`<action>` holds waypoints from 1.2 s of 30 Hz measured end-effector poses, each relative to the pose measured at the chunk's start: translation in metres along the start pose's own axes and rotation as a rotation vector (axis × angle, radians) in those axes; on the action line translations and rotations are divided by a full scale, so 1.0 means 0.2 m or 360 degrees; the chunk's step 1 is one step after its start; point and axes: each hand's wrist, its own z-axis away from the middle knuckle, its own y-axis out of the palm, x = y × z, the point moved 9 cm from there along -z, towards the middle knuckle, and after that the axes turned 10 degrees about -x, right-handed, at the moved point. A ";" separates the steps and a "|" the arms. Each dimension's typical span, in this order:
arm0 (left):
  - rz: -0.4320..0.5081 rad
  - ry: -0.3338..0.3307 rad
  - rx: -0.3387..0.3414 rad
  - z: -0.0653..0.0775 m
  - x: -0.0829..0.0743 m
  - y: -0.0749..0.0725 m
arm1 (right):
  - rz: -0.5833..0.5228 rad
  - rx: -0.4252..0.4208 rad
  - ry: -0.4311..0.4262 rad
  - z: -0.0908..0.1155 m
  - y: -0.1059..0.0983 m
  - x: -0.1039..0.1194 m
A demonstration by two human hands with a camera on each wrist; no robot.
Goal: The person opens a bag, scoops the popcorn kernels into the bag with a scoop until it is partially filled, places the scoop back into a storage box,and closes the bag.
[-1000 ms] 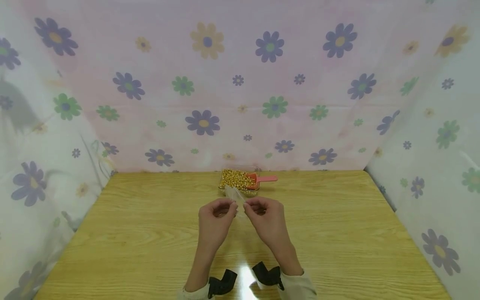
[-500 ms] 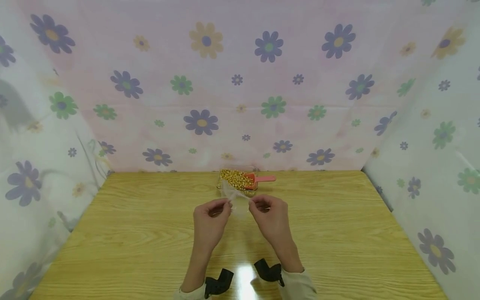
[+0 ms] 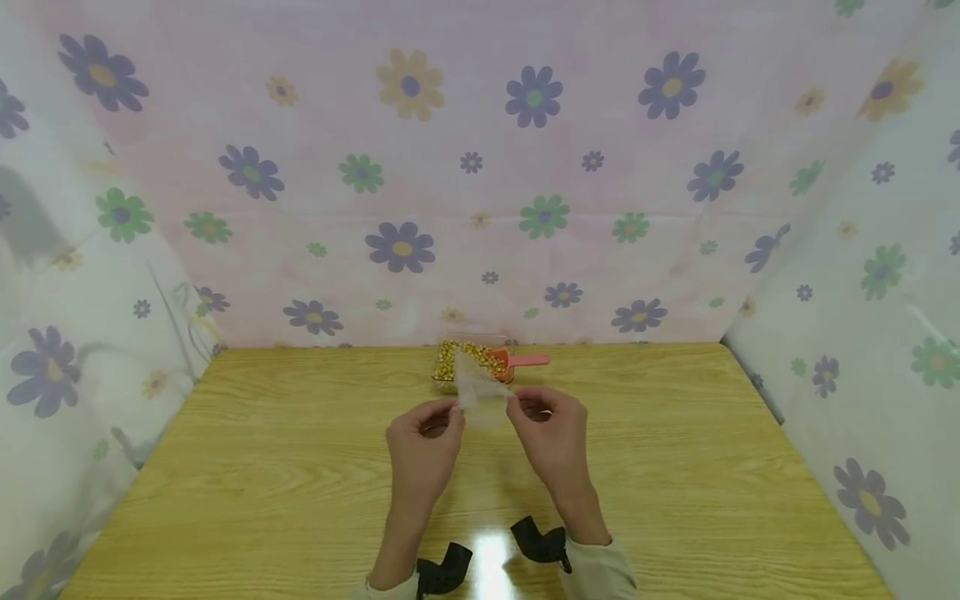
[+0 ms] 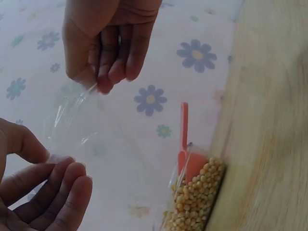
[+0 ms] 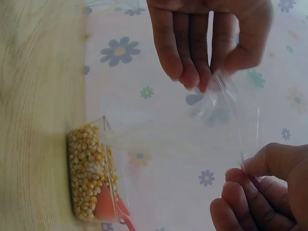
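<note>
A thin clear plastic bag [image 3: 480, 395] is stretched between my two hands above the table. My left hand [image 3: 423, 446] pinches one side of it between thumb and fingertips. The other side is pinched by my right hand [image 3: 553, 429]. Both wrist views show the clear film [image 4: 72, 122] pulled taut from one pinch to the other, with creases near the fingers. Behind the bag stands a clear box [image 5: 109, 144] of yellow corn kernels [image 5: 86, 163]. A pink-red scoop [image 3: 528, 360] is stuck in the corn, its handle pointing right. The bag partly covers the box in the head view.
The wood-grain table [image 3: 300, 467] spreads around the hands. A flower-printed cloth [image 3: 480, 183] hangs behind it, with more cloth along both sides. Black mounts [image 3: 538, 540] sit at both wrists.
My hands have drawn somewhat apart, the right hand shifting rightward. The bag, bunched between the fingertips earlier, is now spread wider, with its upper part raised in front of the box.
</note>
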 end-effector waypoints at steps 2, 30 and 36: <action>-0.0006 0.0035 0.0010 0.00 0.00 0.01 | -0.0014 0.0020 -0.0023 0.00 0.01 0.01; -0.0193 0.0486 -0.0112 -0.02 -0.08 -0.04 | 0.0082 0.0149 -0.0025 -0.01 0.05 -0.03; -0.0232 0.0556 -0.0199 -0.02 -0.09 -0.06 | 0.0071 0.0118 0.0066 0.00 0.05 -0.06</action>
